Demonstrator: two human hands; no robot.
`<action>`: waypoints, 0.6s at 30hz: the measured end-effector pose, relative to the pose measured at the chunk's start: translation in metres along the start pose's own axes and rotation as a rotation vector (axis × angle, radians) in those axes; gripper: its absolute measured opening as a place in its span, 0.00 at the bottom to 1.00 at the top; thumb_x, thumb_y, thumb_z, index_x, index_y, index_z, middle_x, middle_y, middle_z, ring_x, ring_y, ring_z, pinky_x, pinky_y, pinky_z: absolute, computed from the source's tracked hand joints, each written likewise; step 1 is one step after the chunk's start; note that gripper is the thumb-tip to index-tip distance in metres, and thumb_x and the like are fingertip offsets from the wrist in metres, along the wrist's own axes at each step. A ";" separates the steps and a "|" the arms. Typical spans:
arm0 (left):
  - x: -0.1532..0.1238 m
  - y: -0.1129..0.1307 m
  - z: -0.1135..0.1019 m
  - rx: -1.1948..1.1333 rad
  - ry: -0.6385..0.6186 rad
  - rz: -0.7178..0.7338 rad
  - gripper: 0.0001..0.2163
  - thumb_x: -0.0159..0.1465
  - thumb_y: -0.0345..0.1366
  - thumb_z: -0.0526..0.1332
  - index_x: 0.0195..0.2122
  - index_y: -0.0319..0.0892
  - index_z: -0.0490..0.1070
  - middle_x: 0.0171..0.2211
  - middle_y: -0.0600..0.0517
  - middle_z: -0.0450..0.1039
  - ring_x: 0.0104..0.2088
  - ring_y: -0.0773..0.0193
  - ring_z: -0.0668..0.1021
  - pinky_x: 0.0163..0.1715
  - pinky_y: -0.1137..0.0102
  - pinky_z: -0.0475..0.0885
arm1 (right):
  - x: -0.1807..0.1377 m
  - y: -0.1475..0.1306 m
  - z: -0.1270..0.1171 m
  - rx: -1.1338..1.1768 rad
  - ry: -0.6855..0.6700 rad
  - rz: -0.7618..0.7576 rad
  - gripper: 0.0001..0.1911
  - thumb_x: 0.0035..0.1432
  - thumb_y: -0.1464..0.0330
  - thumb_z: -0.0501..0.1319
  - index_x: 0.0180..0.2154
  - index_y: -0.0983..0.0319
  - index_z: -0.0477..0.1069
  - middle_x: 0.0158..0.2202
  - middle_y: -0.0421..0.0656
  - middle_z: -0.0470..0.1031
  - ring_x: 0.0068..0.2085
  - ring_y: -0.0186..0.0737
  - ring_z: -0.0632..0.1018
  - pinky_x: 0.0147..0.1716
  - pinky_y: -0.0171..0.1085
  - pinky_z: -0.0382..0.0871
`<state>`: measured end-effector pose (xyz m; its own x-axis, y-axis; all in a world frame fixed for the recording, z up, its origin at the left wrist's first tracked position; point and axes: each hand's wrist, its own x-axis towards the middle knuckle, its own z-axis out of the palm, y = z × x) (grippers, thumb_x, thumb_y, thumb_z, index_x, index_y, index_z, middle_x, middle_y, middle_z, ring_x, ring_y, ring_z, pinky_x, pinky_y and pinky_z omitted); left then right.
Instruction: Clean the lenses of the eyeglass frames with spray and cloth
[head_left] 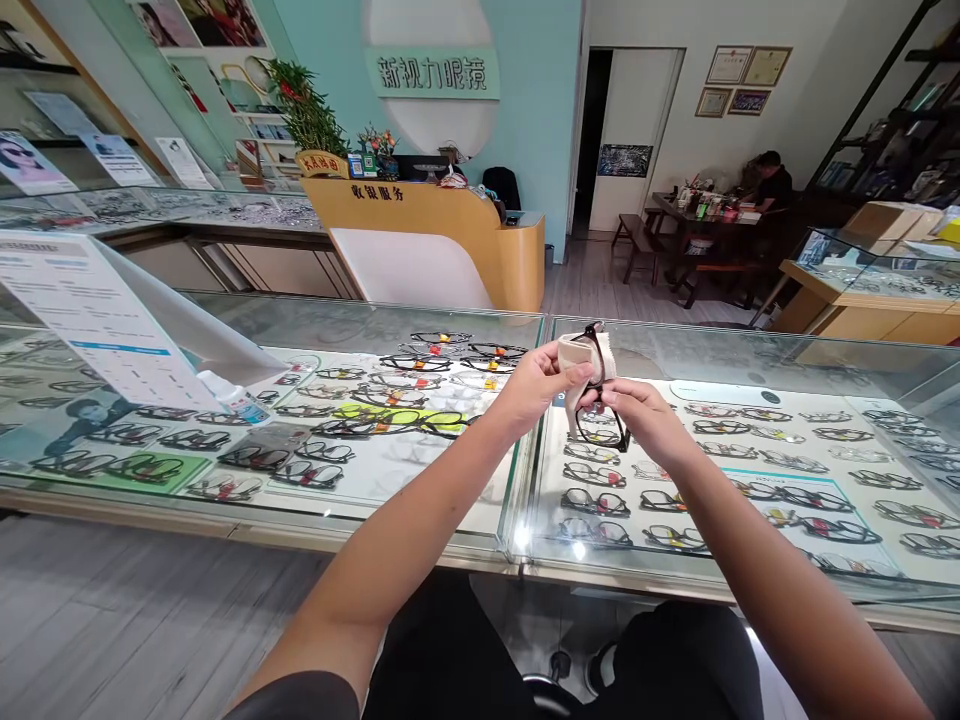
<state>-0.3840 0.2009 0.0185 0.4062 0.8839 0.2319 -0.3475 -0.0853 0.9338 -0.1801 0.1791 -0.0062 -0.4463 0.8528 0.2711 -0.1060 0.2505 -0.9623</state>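
Observation:
Above the glass display counter, a pair of dark-framed eyeglasses point(622, 432) is held up between both hands. My left hand point(546, 382) is closed on a pale beige cleaning cloth point(576, 352), which is folded around the upper lens. The fingers of my right hand point(637, 412) pinch the frame near its middle, beside the cloth. One lens hangs below the hands, uncovered. The cloth and fingers hide part of the frame. Beneath the glass, rows of eyeglasses point(594, 500) lie on white shelving, and more pairs point(397, 422) are at the left.
A folded white sign point(90, 310) and a small white bottle point(232, 398) stand on the counter point(517, 500) at left. Beyond are a yellow reception desk point(427, 230), a wooden bench point(628, 232) and a person point(774, 185) seated at a table. Another display case point(847, 290) is at right.

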 end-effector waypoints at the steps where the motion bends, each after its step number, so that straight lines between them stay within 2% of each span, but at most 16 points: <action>1: -0.001 0.003 -0.002 0.052 -0.005 0.028 0.24 0.56 0.50 0.80 0.42 0.39 0.76 0.31 0.53 0.79 0.27 0.66 0.80 0.32 0.70 0.76 | 0.000 0.000 -0.001 0.001 -0.011 0.000 0.15 0.69 0.54 0.67 0.41 0.56 0.87 0.42 0.44 0.84 0.46 0.46 0.78 0.53 0.43 0.69; 4: -0.003 0.013 -0.006 0.207 0.000 0.121 0.22 0.55 0.47 0.81 0.41 0.39 0.77 0.33 0.51 0.80 0.31 0.65 0.81 0.34 0.71 0.75 | 0.000 -0.004 -0.002 -0.023 -0.036 0.001 0.15 0.70 0.54 0.66 0.39 0.56 0.86 0.41 0.44 0.85 0.46 0.47 0.78 0.53 0.44 0.68; 7: -0.005 0.018 -0.007 0.264 -0.032 0.130 0.22 0.57 0.47 0.81 0.42 0.40 0.74 0.33 0.52 0.79 0.30 0.67 0.79 0.31 0.73 0.73 | -0.001 -0.007 -0.002 -0.045 -0.039 0.004 0.17 0.70 0.53 0.65 0.38 0.57 0.85 0.41 0.45 0.85 0.46 0.47 0.77 0.53 0.44 0.67; 10: -0.007 0.016 -0.003 0.226 -0.088 0.092 0.23 0.62 0.52 0.76 0.46 0.42 0.71 0.32 0.55 0.76 0.26 0.68 0.77 0.28 0.72 0.73 | -0.002 -0.008 -0.001 -0.039 -0.021 0.014 0.17 0.69 0.53 0.65 0.36 0.57 0.83 0.42 0.45 0.85 0.45 0.47 0.76 0.51 0.44 0.67; 14: -0.008 0.012 0.002 0.148 -0.068 0.076 0.24 0.66 0.59 0.70 0.47 0.42 0.71 0.34 0.53 0.75 0.26 0.69 0.77 0.28 0.71 0.75 | -0.002 -0.006 0.000 -0.021 -0.030 0.019 0.17 0.70 0.53 0.65 0.39 0.57 0.84 0.43 0.45 0.85 0.46 0.46 0.77 0.51 0.43 0.67; 18: -0.004 0.010 -0.001 0.100 -0.033 0.061 0.23 0.63 0.55 0.75 0.45 0.42 0.75 0.34 0.52 0.77 0.26 0.68 0.78 0.28 0.72 0.75 | -0.001 -0.007 0.000 -0.042 -0.030 -0.003 0.16 0.71 0.53 0.65 0.42 0.57 0.86 0.44 0.45 0.85 0.46 0.46 0.78 0.51 0.43 0.68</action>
<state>-0.3904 0.1970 0.0264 0.4154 0.8600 0.2965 -0.2867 -0.1856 0.9399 -0.1790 0.1767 0.0000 -0.4728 0.8378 0.2729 -0.0703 0.2729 -0.9595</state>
